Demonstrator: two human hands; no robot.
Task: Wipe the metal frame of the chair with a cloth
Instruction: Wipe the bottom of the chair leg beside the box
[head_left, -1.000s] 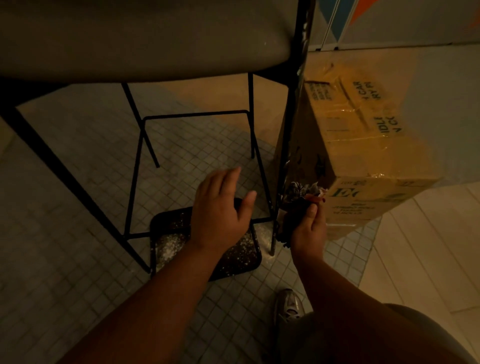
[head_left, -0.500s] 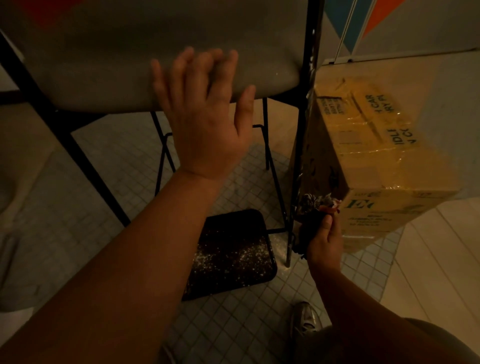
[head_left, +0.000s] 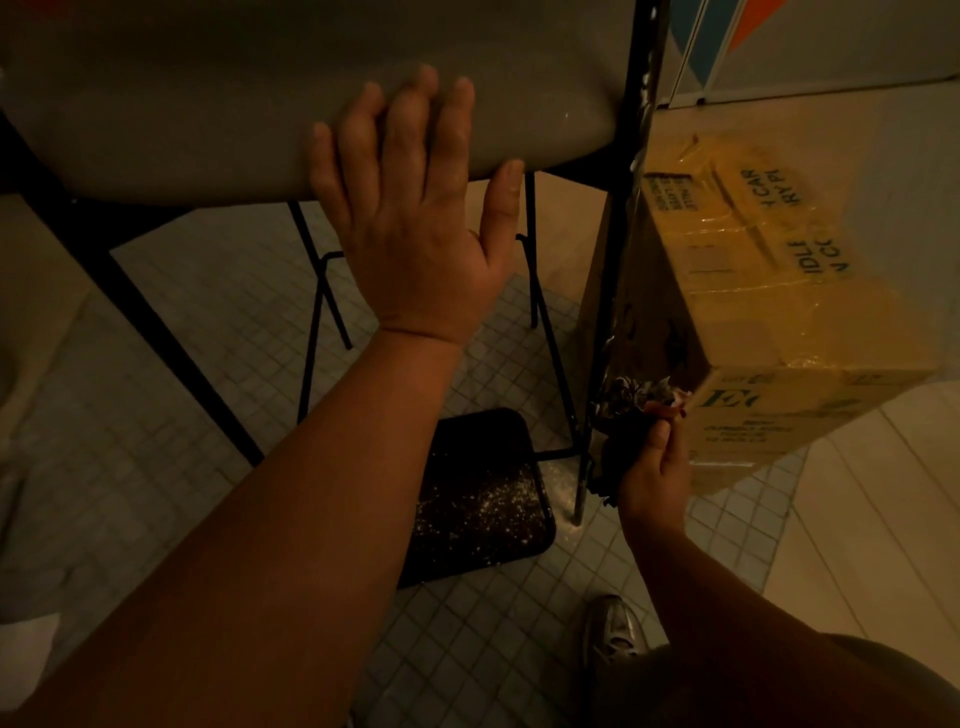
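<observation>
Left hand (head_left: 410, 228) now lying flat, fingers spread, on seat (head_left: 182, 104), right hand (head_left: 655, 470) still clenching cloth (head_left: 623, 410) against black, thin leg (head_left: 608, 291).

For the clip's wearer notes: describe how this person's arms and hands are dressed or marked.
Both forearms are bare, with no sleeves in view. The left hand has no glove, ring, watch or bracelet on the side shown. The right hand is also ungloved, its wrist bare. No markings show in the dim light.

left hand (head_left: 415, 218) flat, fingers spread; right hand (head_left: 655, 470) fisted, arm low
</observation>
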